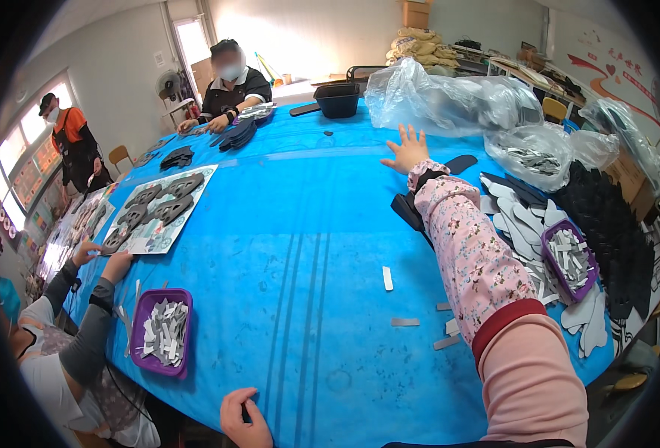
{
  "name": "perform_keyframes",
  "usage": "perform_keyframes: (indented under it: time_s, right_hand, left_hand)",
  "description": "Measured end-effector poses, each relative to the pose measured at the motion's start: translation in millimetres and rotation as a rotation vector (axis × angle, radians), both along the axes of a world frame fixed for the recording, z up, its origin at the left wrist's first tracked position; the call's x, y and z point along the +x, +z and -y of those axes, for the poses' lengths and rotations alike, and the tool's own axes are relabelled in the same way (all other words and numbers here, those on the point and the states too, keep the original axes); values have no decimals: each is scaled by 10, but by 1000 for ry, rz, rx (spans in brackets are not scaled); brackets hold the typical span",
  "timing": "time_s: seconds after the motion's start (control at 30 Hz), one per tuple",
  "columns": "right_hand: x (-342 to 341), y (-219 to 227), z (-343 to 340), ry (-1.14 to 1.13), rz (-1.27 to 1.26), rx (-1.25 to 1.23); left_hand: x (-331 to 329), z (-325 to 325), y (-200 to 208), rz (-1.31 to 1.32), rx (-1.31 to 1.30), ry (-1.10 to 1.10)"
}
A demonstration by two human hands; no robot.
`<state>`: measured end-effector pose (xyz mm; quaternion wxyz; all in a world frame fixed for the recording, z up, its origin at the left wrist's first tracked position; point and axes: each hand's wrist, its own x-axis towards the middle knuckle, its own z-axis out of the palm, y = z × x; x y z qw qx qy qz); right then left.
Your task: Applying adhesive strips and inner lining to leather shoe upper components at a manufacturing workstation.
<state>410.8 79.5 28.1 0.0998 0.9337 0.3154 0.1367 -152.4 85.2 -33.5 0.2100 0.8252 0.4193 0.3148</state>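
My right hand (pixel 407 149) is stretched far across the blue-covered table (pixel 330 216), its fingers spread and nothing in them. Beside its wrist lies a flat black rounded piece (pixel 461 163). More black pieces (pixel 407 212) sit by my flowered sleeve, partly hidden under the forearm. At the near edge rests my left hand (pixel 245 420), loosely curled, with thumb and forefinger apart and no object visible in it. Between my arms lie a white strip (pixel 387 278) and a grey strip (pixel 405 322); several others lie beside my right forearm.
Purple baskets of strips stand at left (pixel 186 358) and right (pixel 551 233). Pale cut pieces (pixel 520 216), a black heap (pixel 595 216) and plastic bags (pixel 449 97) crowd the right. A black bin (pixel 336 102) stands at the back. Co-workers' hands work at the left, near a patterned board (pixel 203 179).
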Motion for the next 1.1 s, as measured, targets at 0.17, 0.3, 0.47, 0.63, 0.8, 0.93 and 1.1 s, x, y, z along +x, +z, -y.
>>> perform_keyframes:
  time_s: [0.17,0.3,0.47,0.63,0.8,0.93,1.1]
  right_hand:
    - [49,-2,5,3,18,5]
    - [62,63,-6,-20,-29,-45]
    - [80,31,-38,-46,26,0]
    - [48,53,-41,-65,-51,-60]
    - [74,60,-28,-83,-48,-89]
    - [88,114,-82,-105,-30,-100]
    - [75,71,-215,-85,-15,-90]
  left_hand:
    - [11,-1,10,32,-11,-5]
    - [39,25,56,6,-19,23]
    - [14,14,-20,30,25,-22]
    - [-18,11,-60,53,32,-19]
    - [22,40,34,1,-34,31]
    - [-4,7,-46,102,47,23]
    - [2,-12,-60,108,65,18]
